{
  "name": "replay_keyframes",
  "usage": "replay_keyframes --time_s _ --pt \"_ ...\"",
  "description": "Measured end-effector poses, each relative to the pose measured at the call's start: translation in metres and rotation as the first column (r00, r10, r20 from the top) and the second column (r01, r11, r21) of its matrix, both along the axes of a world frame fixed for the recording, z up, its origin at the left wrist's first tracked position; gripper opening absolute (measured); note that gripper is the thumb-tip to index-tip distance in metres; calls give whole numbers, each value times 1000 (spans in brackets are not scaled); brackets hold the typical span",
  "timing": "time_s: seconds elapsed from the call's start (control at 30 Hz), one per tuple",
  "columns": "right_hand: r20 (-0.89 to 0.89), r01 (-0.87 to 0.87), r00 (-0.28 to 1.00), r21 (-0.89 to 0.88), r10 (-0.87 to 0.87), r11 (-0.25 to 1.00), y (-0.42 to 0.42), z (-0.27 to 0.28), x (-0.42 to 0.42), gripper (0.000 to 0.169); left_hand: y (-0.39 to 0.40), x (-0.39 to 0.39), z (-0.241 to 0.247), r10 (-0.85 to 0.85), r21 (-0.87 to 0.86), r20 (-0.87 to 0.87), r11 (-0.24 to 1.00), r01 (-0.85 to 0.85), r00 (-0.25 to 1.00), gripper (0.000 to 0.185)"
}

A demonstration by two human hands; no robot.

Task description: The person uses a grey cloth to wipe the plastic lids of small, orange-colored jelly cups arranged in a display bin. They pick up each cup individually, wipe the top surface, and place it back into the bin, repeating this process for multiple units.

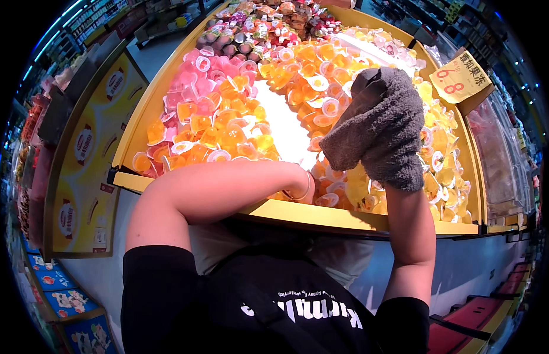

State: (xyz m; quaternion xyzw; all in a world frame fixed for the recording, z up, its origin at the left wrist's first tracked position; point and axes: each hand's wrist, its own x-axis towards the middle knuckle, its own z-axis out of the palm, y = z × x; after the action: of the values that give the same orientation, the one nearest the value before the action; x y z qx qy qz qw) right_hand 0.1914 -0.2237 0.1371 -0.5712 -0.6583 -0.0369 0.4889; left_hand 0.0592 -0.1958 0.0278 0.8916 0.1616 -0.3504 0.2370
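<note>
A dark grey terry towel (383, 128) is draped over my right hand (385, 106), hiding its fingers; the bunched cloth is held above the jelly cups at the right. My left forearm crosses the front rim of the yellow display bin (296, 217). Past the bracelet (303, 188) on that wrist, only a small part of my left hand (312, 190) shows, low against the orange jelly cups (330, 199), fingers hidden. Between the heaps runs a glaring white strip (281, 124) of bare bin surface. Pink jelly cups (208, 73) and more orange ones (232, 137) lie left of it.
Dark wrapped packs (232, 42) fill the bin's far end. A price sign (460, 77) with writing stands on the right rim, beside clear plastic bins (500, 155). A yellow printed display stand (86, 150) is at the left. Part of another person's arm (338, 3) shows at the far edge.
</note>
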Motion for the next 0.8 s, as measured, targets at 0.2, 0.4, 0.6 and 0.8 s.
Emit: replay_keyframes --time_s 0.2,0.4,0.6,0.8 --pt "152 33 988 -2 -32 999 4 -1 9 6 20 3 -33 136 -225 -255 955 -195 957 52" --pt "43 -9 999 -10 9 1000 1 -3 7 6 9 -1 0 233 -241 -284 922 -304 930 57" --pt "0 -1 1000 -26 1 1000 0 3 1 7 13 -3 -5 239 -348 -120 899 -267 963 59" --pt "6 149 989 54 -150 987 0 5 0 11 17 -8 22 236 -343 -59 908 -242 970 63"
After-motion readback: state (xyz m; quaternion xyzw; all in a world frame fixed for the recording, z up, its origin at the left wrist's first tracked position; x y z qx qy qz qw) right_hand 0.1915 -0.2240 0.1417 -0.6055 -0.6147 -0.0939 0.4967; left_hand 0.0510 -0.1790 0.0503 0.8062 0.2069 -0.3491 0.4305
